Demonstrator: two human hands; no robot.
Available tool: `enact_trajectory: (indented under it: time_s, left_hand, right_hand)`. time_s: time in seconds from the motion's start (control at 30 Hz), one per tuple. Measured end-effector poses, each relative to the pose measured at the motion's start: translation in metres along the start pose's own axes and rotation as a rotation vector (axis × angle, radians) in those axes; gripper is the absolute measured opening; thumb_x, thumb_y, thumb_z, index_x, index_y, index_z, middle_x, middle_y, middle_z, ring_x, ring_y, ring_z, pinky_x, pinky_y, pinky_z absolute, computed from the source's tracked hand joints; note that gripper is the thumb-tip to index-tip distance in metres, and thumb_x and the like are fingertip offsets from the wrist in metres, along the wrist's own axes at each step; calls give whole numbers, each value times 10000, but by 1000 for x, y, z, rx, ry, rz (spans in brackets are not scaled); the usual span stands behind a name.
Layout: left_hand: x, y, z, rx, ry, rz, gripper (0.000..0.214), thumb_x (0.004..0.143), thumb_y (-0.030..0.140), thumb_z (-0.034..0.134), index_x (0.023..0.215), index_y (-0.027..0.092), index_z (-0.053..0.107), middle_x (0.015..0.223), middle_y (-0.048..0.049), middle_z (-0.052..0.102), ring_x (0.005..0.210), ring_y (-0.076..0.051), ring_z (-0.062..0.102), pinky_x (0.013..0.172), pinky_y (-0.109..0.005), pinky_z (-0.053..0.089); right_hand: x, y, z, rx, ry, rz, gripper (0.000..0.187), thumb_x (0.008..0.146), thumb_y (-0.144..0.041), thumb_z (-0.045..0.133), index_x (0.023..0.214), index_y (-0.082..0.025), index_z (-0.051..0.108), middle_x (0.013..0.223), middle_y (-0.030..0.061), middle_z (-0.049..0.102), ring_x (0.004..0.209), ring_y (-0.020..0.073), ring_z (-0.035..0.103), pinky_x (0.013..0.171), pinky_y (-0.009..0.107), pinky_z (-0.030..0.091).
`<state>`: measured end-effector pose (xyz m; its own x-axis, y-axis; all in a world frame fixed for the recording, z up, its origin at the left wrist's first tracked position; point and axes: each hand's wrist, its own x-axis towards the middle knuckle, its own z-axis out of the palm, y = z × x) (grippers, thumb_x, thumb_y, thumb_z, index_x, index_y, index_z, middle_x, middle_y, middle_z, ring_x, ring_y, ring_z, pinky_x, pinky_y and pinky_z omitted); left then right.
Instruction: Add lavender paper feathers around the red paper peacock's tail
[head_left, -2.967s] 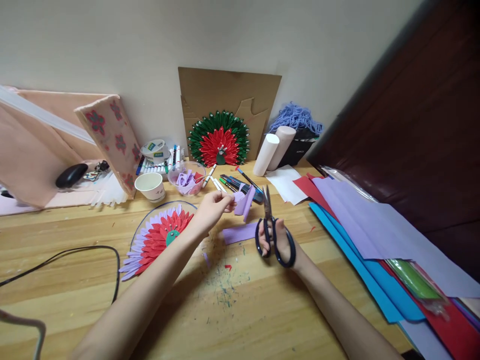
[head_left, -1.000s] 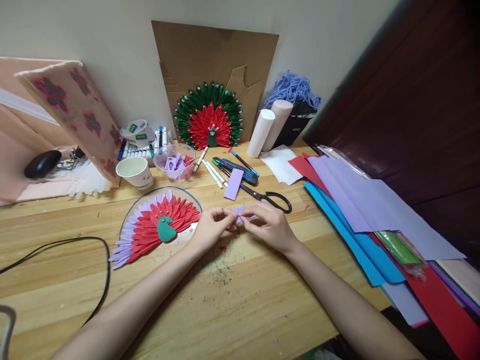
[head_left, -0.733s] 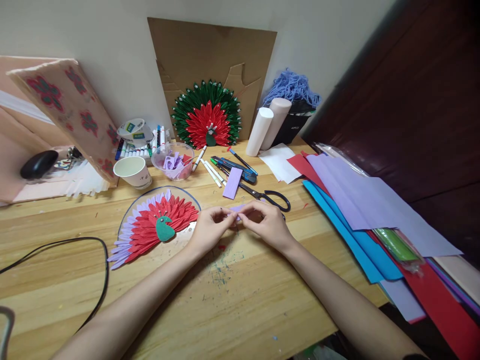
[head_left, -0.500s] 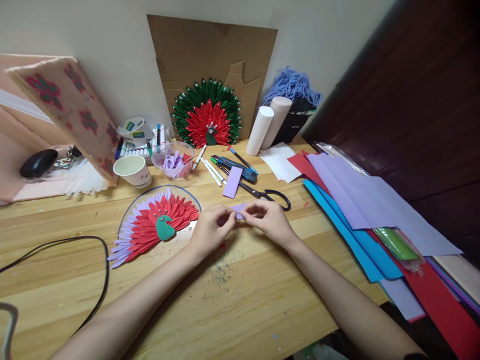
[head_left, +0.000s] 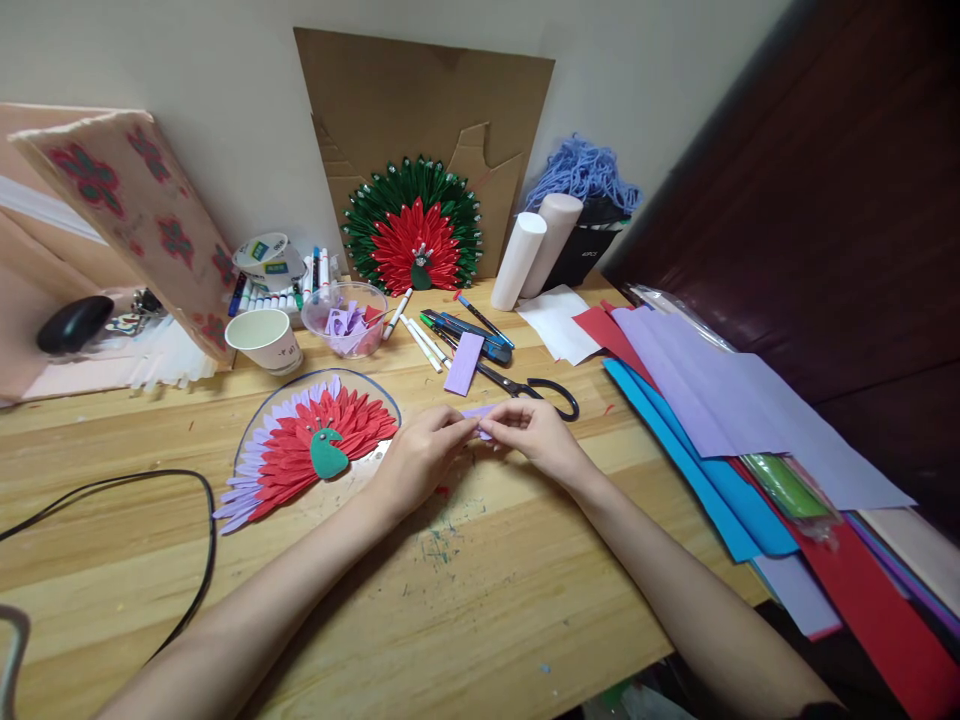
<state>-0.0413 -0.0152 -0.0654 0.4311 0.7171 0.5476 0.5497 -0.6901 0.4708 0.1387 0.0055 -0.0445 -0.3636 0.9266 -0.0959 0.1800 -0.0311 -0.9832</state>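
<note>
Purple scrap [head_left: 487, 434] pinched low over the desk [head_left: 420, 640]

My left hand [head_left: 426, 452] and right hand [head_left: 536, 436] meet in front of me, each gripping the scrap between thumb and finger. My fingers hide most of it, so I cannot tell its shape. More purple paper [head_left: 472, 411] shows just beyond my fingertips; whether it joins the scrap I cannot tell.

Near my right hand, on its far side, lie the scissors [head_left: 555, 396], handles toward the right. A purple strip [head_left: 464, 364] rests across their blades, close to a blue cutter [head_left: 495, 348]. To the left of my left hand lies the flat peacock [head_left: 330, 458], green-bodied, with red and purple petals. Behind it stand a paper cup [head_left: 266, 345] and a clear bowl [head_left: 315, 338] holding purple and red pieces. Coloured sheets [head_left: 697, 400] overlap along the desk's right side.
</note>
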Motion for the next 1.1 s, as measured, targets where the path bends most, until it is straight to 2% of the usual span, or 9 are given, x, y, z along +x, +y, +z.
enact_trajectory:
  time_s: [0.13, 0.3, 0.4, 0.63, 0.97, 1.1]
  left_hand:
    - [1, 1, -2, 16, -16, -24, 238, 862, 186, 444, 1048, 160, 591, 820, -70, 588, 723, -133, 537, 631, -247, 440]
    - [1, 1, -2, 1, 13, -31, 221, 872, 188, 430, 1020, 149, 590, 813, -67, 585, 729, -135, 531, 646, -250, 439]
    - [2, 2, -3, 8, 10, -30, 205, 870, 171, 431, 991, 141, 594, 798, -65, 582, 727, -134, 527, 652, -246, 435]
    - [3, 6, -2, 19, 36, -19, 142, 836, 182, 485, 879, 130, 609, 793, -75, 593, 722, -139, 542, 651, -250, 446]
    - [6, 12, -7, -28, 47, -172, 142, 795, 186, 518, 841, 150, 647, 739, -65, 622, 684, -146, 564, 622, -251, 446]
    - [5, 10, -7, -27, 97, -210, 123, 778, 186, 531, 797, 154, 648, 721, -54, 621, 654, -136, 558, 597, -238, 437]
  right_hand:
    - [-1, -2, -2, -120, 29, -104, 207, 747, -338, 630, 774, -133, 646, 724, 42, 653, 623, 126, 602, 589, 246, 503]
    - [-4, -6, -6, -405, 44, -423, 136, 791, -254, 592, 898, -196, 652, 880, 47, 636, 789, 146, 599, 644, 249, 503]
    - [-4, -6, -7, -491, 41, -509, 127, 815, -221, 557, 888, -197, 658, 848, 43, 626, 761, 138, 587, 614, 237, 489]
    - [-7, -4, 1, -423, 92, -432, 31, 767, -175, 590, 787, -169, 614, 784, 17, 593, 650, 98, 558, 546, 192, 478]
    - [-6, -3, 0, -472, 180, -416, 36, 741, -194, 597, 711, -174, 596, 715, 27, 604, 662, 134, 550, 590, 243, 466]
    - [-5, -3, -3, -441, 188, -395, 13, 722, -181, 604, 717, -169, 601, 707, 21, 608, 650, 131, 556, 596, 243, 460]
